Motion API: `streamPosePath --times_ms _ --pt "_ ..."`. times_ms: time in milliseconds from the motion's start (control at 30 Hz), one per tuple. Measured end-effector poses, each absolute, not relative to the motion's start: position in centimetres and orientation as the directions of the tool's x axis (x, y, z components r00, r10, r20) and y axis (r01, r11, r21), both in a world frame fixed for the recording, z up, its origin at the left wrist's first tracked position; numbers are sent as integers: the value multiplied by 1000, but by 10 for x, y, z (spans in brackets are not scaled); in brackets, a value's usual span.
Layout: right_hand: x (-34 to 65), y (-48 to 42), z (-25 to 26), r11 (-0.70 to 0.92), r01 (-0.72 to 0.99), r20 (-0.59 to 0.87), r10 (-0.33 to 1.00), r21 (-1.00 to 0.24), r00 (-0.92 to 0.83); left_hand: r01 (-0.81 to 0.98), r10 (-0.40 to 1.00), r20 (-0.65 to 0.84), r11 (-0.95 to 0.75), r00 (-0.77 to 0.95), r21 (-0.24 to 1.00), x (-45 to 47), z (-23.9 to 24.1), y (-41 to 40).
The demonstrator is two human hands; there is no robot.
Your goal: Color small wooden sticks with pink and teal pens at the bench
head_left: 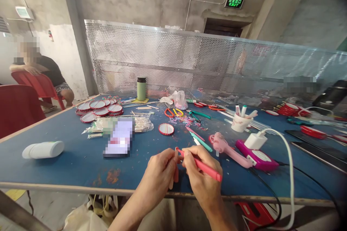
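Note:
My left hand (159,169), near the table's front edge, pinches a slim wooden craft stick (171,183) upright, its lower end showing below the fingers. A reddish-pink piece (176,175) sticks out beside it; I cannot tell whether it is a pen cap. In my right hand (202,177) is a red marker pen (208,170), held like a writing tool. Its tip meets the top of the stick, which looks reddish there. Just beyond my hands lie a pink pen (194,133) and a teal pen (203,142). A small red-rimmed drum-like disc (166,129) lies farther back.
A phone (119,137) leans against bagged sticks (143,122). Left are a white bottle (43,149) and stacked red-rimmed discs (97,105). Right are a pink glue gun (230,149), a purple power strip (257,155) with a looping white cable (291,173), and a pen cup (240,122).

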State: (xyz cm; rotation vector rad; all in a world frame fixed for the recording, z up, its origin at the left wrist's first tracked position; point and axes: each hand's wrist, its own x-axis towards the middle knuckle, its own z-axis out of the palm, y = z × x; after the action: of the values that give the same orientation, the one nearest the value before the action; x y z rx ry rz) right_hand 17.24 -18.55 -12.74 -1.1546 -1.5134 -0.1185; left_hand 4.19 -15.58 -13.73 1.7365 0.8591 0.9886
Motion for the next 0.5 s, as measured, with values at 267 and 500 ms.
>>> streamPosePath --times_ms 267,500 --pt "172 -186 -125 502 693 797 577 -517 177 94 866 238 -308 440 947 41 -137 -157" --pt "173 -185 -127 507 700 801 578 -503 156 103 866 248 -321 434 942 41 -139 -156"
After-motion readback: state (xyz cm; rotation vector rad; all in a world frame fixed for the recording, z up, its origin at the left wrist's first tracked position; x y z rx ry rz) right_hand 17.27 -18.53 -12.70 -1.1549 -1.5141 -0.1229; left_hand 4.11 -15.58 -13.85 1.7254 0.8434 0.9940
